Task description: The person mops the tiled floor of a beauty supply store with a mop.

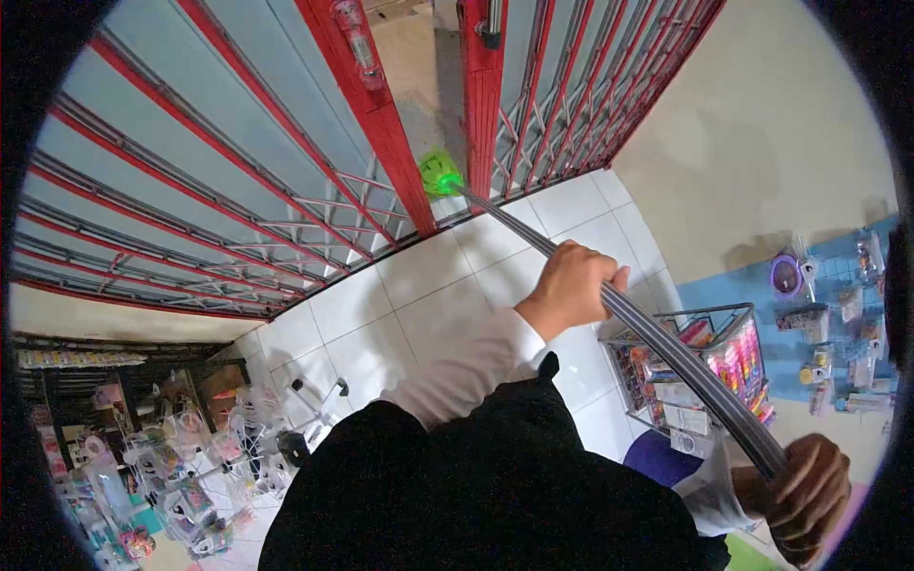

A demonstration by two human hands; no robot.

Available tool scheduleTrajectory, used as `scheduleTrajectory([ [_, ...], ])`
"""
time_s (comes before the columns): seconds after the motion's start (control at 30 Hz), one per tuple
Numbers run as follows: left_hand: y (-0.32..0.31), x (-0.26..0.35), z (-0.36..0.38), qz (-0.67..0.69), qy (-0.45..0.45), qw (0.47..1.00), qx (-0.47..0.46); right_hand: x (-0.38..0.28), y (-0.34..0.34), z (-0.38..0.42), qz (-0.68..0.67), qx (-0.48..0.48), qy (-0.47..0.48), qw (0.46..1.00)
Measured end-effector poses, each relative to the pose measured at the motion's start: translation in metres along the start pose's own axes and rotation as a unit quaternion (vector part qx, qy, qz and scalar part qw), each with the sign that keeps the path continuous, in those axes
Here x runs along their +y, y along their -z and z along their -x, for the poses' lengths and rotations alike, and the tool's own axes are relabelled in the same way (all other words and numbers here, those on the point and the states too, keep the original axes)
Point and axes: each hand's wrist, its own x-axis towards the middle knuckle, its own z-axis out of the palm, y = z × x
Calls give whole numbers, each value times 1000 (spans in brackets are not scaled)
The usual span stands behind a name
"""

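A long broom with a grey striped handle [681, 357] crosses the view from lower right to upper middle. Its bright green head [441, 175] lies in the gap between two red gate posts, at the edge of the tiles; the bristles cannot be made out clearly. Partway down the handle, my left hand [574, 285] is closed around it. My right hand [809, 500] grips the handle's upper end at the lower right. White cuffs show at both wrists.
A red folding gate [219, 124] stands on both sides of the narrow gap. White tiles [428, 324] cover the floor. At right are a wire rack [709, 362] of packaged goods and hanging wall items [819, 324]. Packaged accessories [181, 457] crowd the lower left.
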Motion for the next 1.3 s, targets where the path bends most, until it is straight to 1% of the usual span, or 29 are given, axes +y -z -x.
scheduleTrajectory([
  [0.13,1,43,0,27,-6,999,-44,-21,-9,3,21,25,7,999],
  [0.27,-3,83,5,82,40,985,-145,-49,-14,3,21,34,24,999],
  [0.3,-4,91,7,97,47,977,-181,-57,-14,3,21,38,28,999],
  [0.4,-24,94,20,152,32,962,-223,-79,-16,1,23,55,28,998],
  [0.43,-31,89,25,147,27,953,-264,-83,-17,2,30,76,23,996],
  [0.47,-37,83,30,157,30,950,-269,-87,-19,3,41,116,12,992],
  [0.5,-43,77,35,166,32,947,-274,-88,-24,5,64,202,-2,977],
  [0.53,-49,68,41,175,35,944,-278,-78,-28,13,110,362,-12,926],
  [0.57,-57,50,54,180,20,957,-227,-52,-24,32,188,536,-3,823],
  [0.63,-52,27,63,165,94,941,-280,-8,-27,37,166,499,-10,850],
  [0.67,-49,14,68,158,130,929,-307,11,-31,28,108,376,-23,920],
  [0.7,-57,-10,81,147,114,942,-279,30,-35,19,49,247,-51,966],
  [0.73,-64,-33,93,136,98,954,-250,41,-36,17,34,215,-76,973],
  [0.8,-53,-65,95,115,100,961,-230,60,-37,22,67,207,-114,969],
  [0.87,-32,-81,78,69,143,948,-275,75,-30,27,46,159,-103,981],
  [0.93,-21,-107,72,73,83,969,-219,80,-26,25,36,131,-88,987],
  [1.0,-8,-116,56,41,71,979,-187,81,-25,23,36,121,-66,990],
  [1.03,-1,-113,46,24,64,983,-170,79,-24,22,32,126,-51,990],
  [1.13,16,-92,18,-6,59,985,-165,63,-25,14,30,170,-15,985],
  [1.17,17,-83,12,-18,45,989,-143,55,-21,12,33,153,-7,988],
  [1.23,24,-58,-2,-20,34,988,-151,35,-10,9,2,79,31,996],
  [1.3,30,-30,-14,-34,19,989,-144,11,-1,9,-25,33,73,996],
])
